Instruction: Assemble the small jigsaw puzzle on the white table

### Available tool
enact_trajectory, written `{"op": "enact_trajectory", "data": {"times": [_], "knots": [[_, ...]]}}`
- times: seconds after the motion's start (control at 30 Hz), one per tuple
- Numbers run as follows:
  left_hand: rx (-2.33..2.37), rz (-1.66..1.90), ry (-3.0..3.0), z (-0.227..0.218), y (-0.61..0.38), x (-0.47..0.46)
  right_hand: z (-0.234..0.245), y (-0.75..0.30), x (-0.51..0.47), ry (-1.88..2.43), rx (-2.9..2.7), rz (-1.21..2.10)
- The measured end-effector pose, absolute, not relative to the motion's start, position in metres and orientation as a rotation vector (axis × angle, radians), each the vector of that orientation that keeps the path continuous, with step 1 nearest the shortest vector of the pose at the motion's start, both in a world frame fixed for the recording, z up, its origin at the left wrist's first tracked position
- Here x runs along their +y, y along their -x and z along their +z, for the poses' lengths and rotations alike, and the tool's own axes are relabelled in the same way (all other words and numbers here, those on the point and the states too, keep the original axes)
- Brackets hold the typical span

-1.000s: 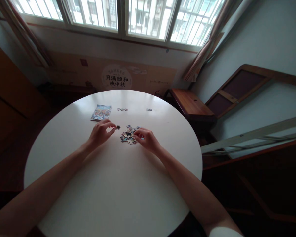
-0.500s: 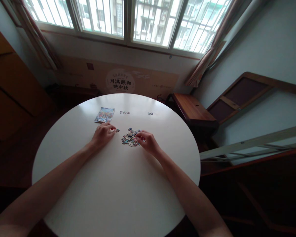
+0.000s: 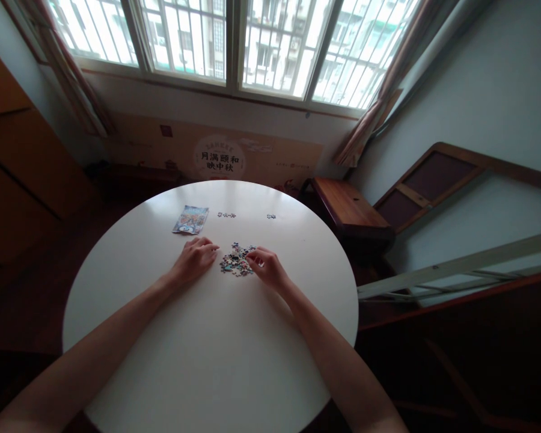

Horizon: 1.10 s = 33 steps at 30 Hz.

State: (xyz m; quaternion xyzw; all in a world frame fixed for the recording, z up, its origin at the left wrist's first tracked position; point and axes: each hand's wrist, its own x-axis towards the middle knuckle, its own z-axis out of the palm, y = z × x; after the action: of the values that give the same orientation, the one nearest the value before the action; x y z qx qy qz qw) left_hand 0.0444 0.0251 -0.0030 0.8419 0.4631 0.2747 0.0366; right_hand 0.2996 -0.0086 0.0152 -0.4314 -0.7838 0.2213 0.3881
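Observation:
A loose heap of small, multicoloured jigsaw puzzle pieces point(image 3: 237, 264) lies on the round white table point(image 3: 198, 349). At the heap's right side my right hand point(image 3: 267, 264) has thumb and fingers pinched together on a puzzle piece, too small to show its picture. Just left of the heap rests my left hand point(image 3: 196, 258), back upward, with its fingers bent and drawn together. Whatever sits under those fingers is hidden. Beyond it lies a flat, colourful picture packet point(image 3: 191, 220).
Toward the far edge lie a short row of puzzle pieces point(image 3: 226, 214) and a smaller cluster point(image 3: 271, 216). A wooden bench point(image 3: 349, 204) stands beyond the table's right side. Barred windows point(image 3: 275, 51) are behind, above a printed banner point(image 3: 270, 156).
My left hand has turned over and moved closer to the heap; the puzzle piece at its fingertips is now out of sight. My right hand stays at the heap. The view has tilted slightly.

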Motion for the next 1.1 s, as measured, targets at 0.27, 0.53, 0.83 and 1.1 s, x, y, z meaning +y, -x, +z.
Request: {"op": "enact_trajectory", "data": {"times": [0.27, 0.53, 0.83, 1.1], "knots": [[1.438, 0.848, -2.615, -0.001, -0.046, 0.022, 0.014, -0.306, -0.005, 1.116, -1.983, 0.529], [1.57, 0.924, -2.617, 0.0, -0.046, 0.019, 0.018, -0.313, -0.002, 1.135, -1.95, 0.509], [1.615, 0.84, -2.646, 0.006, -0.053, 0.014, 0.014, -0.316, 0.002, 1.127, -1.934, 0.503], [1.74, 0.761, -2.657, 0.008, -0.058, 0.018, 0.018, -0.317, 0.001, 1.132, -1.91, 0.498]]}}
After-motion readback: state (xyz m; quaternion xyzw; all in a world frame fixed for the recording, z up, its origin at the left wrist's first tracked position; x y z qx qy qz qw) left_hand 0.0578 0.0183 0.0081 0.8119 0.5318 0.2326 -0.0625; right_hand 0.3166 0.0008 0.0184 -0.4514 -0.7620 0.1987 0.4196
